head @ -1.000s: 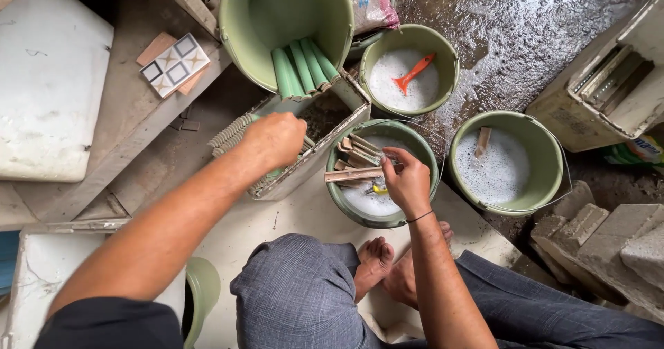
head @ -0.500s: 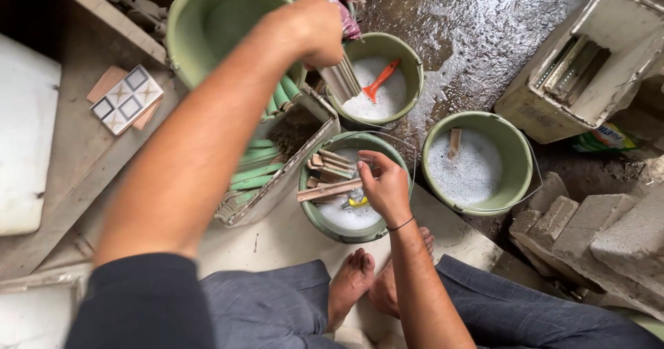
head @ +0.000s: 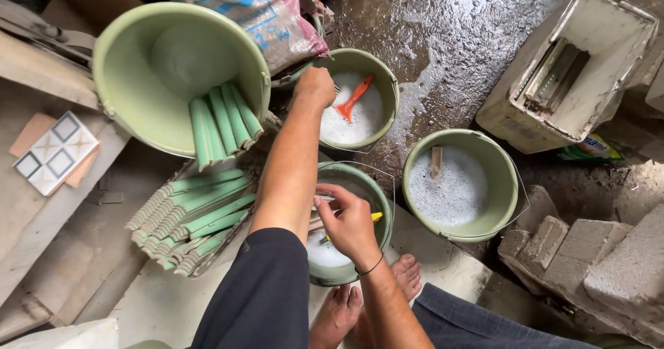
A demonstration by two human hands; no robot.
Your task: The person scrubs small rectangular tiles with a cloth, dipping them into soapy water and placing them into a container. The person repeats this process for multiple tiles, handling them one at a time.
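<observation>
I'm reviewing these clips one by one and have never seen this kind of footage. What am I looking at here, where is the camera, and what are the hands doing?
There is no machine here: a person works with two bare hands, and the single camera sits on their head, looking down, so you see their own arms, knees and bare feet. The left hand reaches out to the rim of the far bucket, which holds foamy water and an orange brush. What it grips, if anything, is hidden. The right hand is over the near bucket, fingers pinched; a yellow tool lies beside it. A third foamy bucket stands to the right. To the left, green curved tile pieces fill a large tilted bucket and a stack beneath it. The floor is wet.
</observation>
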